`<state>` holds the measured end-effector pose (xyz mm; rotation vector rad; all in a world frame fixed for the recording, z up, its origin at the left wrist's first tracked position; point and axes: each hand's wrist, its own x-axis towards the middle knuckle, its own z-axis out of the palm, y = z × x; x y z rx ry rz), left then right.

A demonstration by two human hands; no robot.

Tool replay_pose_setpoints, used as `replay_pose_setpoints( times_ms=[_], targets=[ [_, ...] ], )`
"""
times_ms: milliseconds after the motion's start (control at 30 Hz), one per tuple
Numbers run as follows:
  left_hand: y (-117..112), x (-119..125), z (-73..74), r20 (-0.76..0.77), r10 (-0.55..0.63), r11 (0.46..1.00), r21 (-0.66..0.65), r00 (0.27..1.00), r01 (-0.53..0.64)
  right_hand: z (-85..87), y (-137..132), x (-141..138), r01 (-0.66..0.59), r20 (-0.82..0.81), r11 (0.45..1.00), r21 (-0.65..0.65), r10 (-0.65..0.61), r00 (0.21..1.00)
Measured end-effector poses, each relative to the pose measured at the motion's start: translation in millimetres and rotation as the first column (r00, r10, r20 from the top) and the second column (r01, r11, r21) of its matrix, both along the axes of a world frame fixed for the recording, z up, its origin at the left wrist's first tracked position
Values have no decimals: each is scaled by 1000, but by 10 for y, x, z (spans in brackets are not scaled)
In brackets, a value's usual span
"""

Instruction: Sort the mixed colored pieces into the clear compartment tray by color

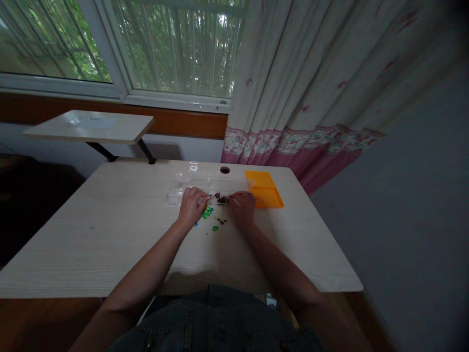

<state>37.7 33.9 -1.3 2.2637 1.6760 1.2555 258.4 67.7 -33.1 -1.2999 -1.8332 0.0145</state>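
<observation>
Both hands work low over the table, on either side of a small heap of dark brown pieces (222,200). My left hand (191,206) is closed in a pinch at the left of the heap; what is in its fingertips is too small to make out. From the other side my right hand (243,206) pinches at the heap's right end, and its fingers hide what they hold. Small green, yellow and blue pieces (207,212) lie just right of my left fingers. Nearer me are a few green pieces (215,228) and more brown pieces (222,221).
Clear plastic containers (174,193) stand behind and beside my left hand. An orange tray (269,195) lies right of my right hand. A round hole (224,170) is near the back edge of the table (120,239). A raised shelf (91,124) stands at the back left.
</observation>
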Motion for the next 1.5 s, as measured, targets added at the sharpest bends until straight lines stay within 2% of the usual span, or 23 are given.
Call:
replay_pose_setpoints(
  times_ms=[333,567,833,1233,1500],
  targets=[
    [6,-24,0,-20,-7,1000,-2,1000,7,-44,27,12,10,-1,1000,0,-10,1000],
    [5,-35,8,-11,6,1000,21,1000,-5,-21,21,21,-21,-47,1000,6,21,999],
    [-3,-34,18,21,39,998,51,999,-40,-3,7,26,-46,-25,999,22,46,999],
    [79,85,-49,-35,74,997,31,997,-73,-28,17,15,-48,-4,998,44,48,999],
    [63,8,-60,-52,49,998,47,997,-47,5,-17,19,-87,-11,996,6,87,996]
  ],
)
